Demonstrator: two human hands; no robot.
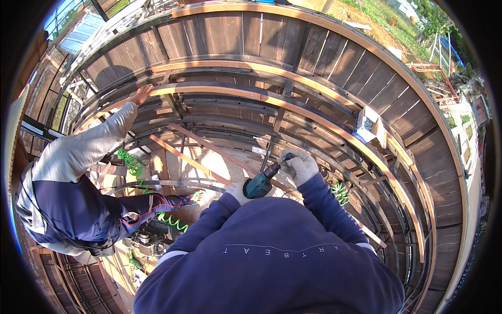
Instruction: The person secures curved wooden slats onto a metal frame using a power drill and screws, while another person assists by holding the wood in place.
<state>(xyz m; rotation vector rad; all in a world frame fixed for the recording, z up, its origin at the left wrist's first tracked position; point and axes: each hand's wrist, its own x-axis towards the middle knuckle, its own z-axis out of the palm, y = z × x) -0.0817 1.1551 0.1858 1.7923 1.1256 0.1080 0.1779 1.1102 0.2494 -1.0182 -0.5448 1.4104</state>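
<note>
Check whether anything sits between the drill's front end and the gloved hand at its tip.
Nothing visible does. The right hand, in a white glove, closes directly around the chuck end of the teal drill. The left hand grips the drill's body from behind, mostly hidden by it.

The left hand point(238, 192) is mostly hidden behind the green drill point(258, 186), so how it grips cannot be seen. The drill's tip is covered by the gloved right hand point(299, 166). Below the grip, the blue sweater point(272, 256) blocks the floor. Far left of the grip, a co-worker's lower hand point(194, 197) is too small to make out.
</note>
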